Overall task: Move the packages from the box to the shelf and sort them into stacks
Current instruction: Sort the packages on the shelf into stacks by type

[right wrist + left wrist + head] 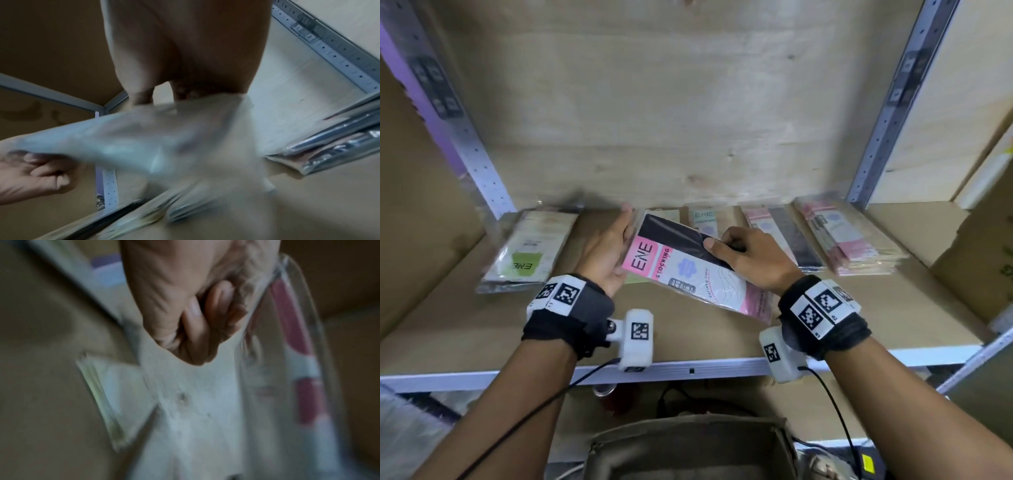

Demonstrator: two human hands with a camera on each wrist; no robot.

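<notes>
A pink ENE stocking package with a dark panel is tilted above the wooden shelf, over other packages lying under it. My right hand pinches its right side, thumb on top. At its left edge is my left hand, fingers curled at the package's underside. The left wrist view, blurred, shows those curled fingers against the package. From the right wrist, my right hand holds the blurred package, and my left hand is curled beneath its far end.
A green ENE stack lies at the left. A teal-labelled stack, a pink and dark stack and a tall pink stack line the back. A cardboard box stands right; the beige box sits below the shelf edge.
</notes>
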